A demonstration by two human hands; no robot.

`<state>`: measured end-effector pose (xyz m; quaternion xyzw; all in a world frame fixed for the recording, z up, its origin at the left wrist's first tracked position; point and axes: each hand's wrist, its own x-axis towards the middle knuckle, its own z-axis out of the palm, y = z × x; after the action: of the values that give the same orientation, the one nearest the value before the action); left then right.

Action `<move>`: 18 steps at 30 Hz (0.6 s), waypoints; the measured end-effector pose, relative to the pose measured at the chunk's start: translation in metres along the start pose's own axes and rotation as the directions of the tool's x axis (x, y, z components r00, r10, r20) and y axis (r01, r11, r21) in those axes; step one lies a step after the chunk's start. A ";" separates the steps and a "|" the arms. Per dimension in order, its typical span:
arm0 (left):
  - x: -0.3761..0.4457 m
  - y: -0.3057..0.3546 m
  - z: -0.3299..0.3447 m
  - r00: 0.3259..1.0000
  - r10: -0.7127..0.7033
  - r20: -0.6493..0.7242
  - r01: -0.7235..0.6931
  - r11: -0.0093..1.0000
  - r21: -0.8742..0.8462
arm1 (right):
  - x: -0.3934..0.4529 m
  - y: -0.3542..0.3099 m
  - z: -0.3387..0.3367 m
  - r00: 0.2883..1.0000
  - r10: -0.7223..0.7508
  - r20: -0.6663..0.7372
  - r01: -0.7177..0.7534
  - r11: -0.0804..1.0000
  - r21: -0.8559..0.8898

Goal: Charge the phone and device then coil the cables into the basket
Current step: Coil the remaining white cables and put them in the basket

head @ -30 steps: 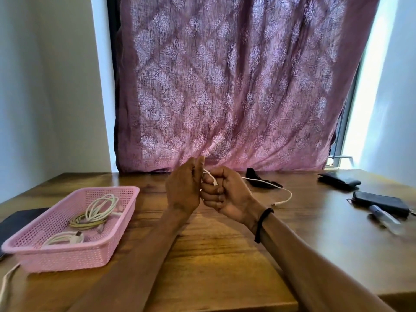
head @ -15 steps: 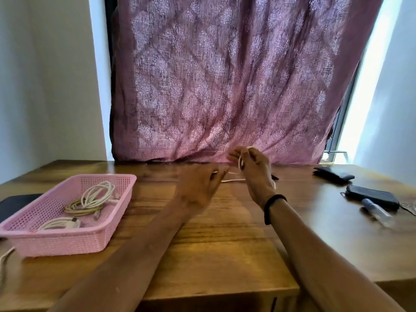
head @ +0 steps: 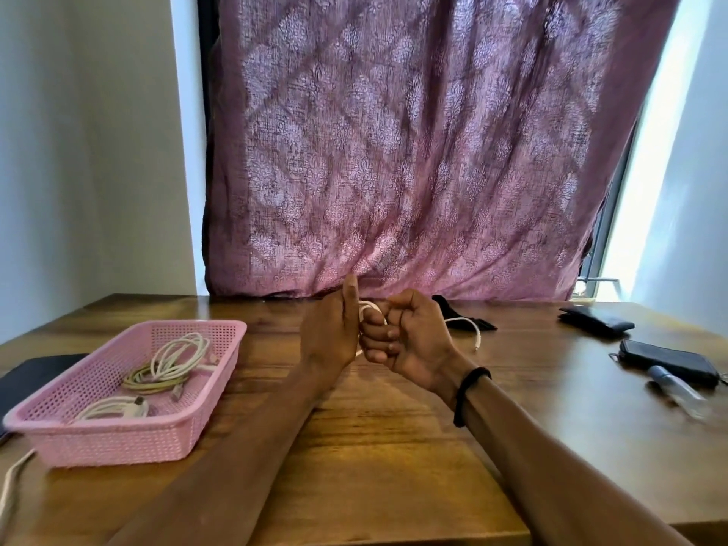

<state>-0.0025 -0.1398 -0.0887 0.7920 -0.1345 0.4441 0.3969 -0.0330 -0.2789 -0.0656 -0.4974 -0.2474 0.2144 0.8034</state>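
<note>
Both hands meet above the middle of the wooden table (head: 374, 447). My right hand (head: 413, 340) grips a small coil of white cable (head: 370, 308) in curled fingers. My left hand (head: 333, 333) presses against the coil from the left, thumb pointing up; its fingers are hidden behind the hand. The cable's loose end (head: 470, 327) trails right past a black device (head: 459, 319). A pink basket (head: 220, 372) at the left holds two coiled cables (head: 169, 358). A black phone (head: 669, 362) lies at the right.
A dark wallet (head: 595, 321) lies at the far right by the window, and a clear pen-like tube (head: 675, 392) rests in front of the phone. A dark flat object (head: 35, 374) sits behind the basket. Another white cord (head: 12, 482) hangs off the table's left edge. A purple curtain (head: 413, 151) hangs behind.
Half a second ago the hands were apart, the right one reaching farther back with the cable. They have come together again near the centre, and the loose cable end is shorter.
</note>
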 end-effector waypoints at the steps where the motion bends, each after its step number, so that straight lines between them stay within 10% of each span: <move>1: -0.001 -0.001 0.004 0.994 -0.077 0.075 0.084 0.991 -0.106 | -0.001 -0.002 0.000 0.999 -0.013 0.031 0.011 0.997 0.072; 5: -0.007 -0.008 0.016 0.944 -0.177 0.280 0.267 0.907 -0.326 | 0.000 -0.010 -0.003 0.990 -0.138 0.041 0.122 0.957 0.265; 11: -0.020 0.009 0.021 0.932 0.102 0.347 -0.075 0.993 -0.092 | 0.001 -0.021 -0.003 0.908 -0.348 -0.235 0.403 0.878 0.258; 15: -0.023 0.017 0.025 0.887 0.243 0.392 -0.296 0.952 0.078 | 0.003 -0.018 -0.012 0.697 -0.563 -0.445 0.497 0.826 -0.266; 18: -0.019 0.018 0.017 0.883 0.333 0.332 -0.394 0.909 0.135 | 0.004 -0.012 -0.027 0.490 -0.814 -0.312 0.262 0.479 -0.838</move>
<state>-0.0132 -0.1669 -0.1004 0.8463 -0.2952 0.3957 0.2001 -0.0122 -0.2997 -0.0641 -0.6812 -0.1494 -0.3871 0.6032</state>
